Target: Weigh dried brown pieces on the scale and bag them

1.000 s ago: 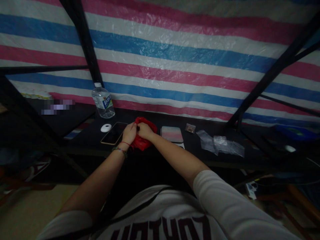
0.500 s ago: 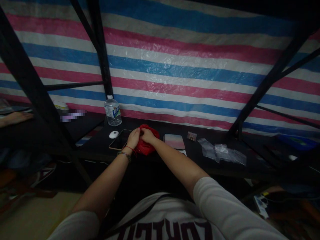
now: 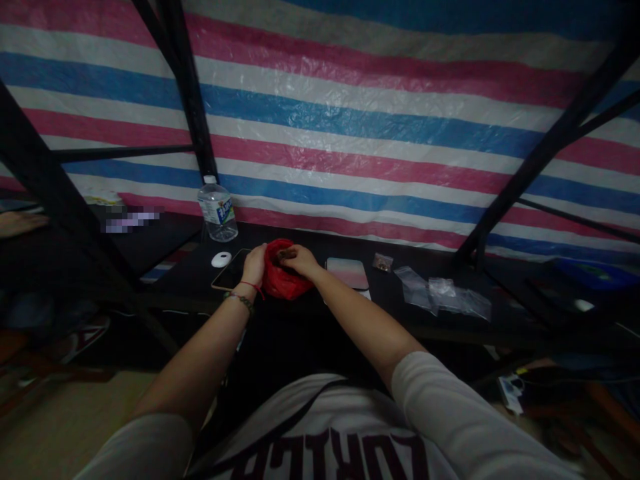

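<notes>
A red plastic bag (image 3: 286, 283) stands at the front of the black table with its mouth open upward. My left hand (image 3: 255, 265) is closed on the bag's left rim. Over the mouth, my right hand (image 3: 303, 261) pinches a small dark brown clump (image 3: 287, 254), too small and dim to name. A phone (image 3: 233, 272) lies partly behind my left hand, and a white rounded case (image 3: 221, 259) sits left of it. Right of the bag lies a flat pink and grey-blue pad (image 3: 347, 273) with a pale sheet under its edge.
A clear plastic bottle (image 3: 218, 210) stands at the back left. To the right lie a small bag of brown bits (image 3: 383, 263) and several clear plastic bags (image 3: 443, 295). Black metal posts (image 3: 193, 100) rise on both sides. Another person's hand (image 3: 23, 223) rests at far left.
The red bag's mouth now shows open, and my hands have moved apart. My right hand has come up to the mouth with the brown clump visible. The camera view has shifted slightly.
</notes>
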Action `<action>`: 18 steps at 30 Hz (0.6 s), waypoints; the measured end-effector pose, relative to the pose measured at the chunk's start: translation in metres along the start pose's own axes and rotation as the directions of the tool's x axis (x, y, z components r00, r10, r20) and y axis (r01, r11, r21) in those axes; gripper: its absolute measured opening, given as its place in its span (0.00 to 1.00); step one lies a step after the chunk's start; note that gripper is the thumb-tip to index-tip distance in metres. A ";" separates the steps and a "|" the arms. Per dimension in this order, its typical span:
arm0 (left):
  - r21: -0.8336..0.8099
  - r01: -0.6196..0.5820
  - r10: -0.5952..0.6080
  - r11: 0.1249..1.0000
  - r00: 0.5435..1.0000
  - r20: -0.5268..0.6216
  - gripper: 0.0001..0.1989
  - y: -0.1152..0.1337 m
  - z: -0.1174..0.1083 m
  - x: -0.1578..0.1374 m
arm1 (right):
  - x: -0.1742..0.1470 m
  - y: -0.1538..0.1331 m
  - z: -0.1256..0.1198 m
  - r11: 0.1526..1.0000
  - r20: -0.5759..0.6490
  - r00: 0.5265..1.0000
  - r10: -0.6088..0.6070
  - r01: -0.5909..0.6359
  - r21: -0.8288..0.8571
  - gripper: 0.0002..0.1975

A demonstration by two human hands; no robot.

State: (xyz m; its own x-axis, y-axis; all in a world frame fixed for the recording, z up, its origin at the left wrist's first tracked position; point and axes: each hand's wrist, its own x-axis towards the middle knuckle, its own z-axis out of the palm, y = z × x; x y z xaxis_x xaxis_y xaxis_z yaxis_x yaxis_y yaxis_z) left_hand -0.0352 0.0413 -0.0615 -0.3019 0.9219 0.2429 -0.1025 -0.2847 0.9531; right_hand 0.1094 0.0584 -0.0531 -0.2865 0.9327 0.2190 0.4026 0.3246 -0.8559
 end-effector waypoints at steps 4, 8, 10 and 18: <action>0.026 0.005 -0.004 1.000 0.999 -0.037 0.14 -0.004 0.000 0.001 | -0.001 0.000 -0.008 0.995 -0.001 1.000 0.013 -0.013 -0.100 0.12; 0.049 0.021 -0.020 0.999 1.000 -0.016 0.15 -0.009 0.002 0.002 | -0.001 0.000 -0.010 0.988 0.017 1.000 0.019 -0.016 -0.153 0.11; 0.057 0.020 -0.018 0.998 1.000 -0.025 0.15 -0.009 0.003 0.002 | -0.001 0.000 -0.009 0.988 0.047 0.999 0.016 -0.008 -0.154 0.10; -0.005 0.039 -0.039 0.999 0.999 -0.006 0.16 -0.004 0.004 -0.001 | -0.003 0.001 -0.007 0.997 -0.023 0.999 -0.048 0.047 -0.058 0.15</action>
State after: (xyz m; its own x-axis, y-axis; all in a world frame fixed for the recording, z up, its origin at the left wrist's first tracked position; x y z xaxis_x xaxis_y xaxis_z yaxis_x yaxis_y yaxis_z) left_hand -0.0308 0.0427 -0.0649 -0.3032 0.9308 0.2041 -0.1188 -0.2494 0.9611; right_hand 0.1164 0.0571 -0.0510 -0.2854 0.9193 0.2709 0.4381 0.3765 -0.8163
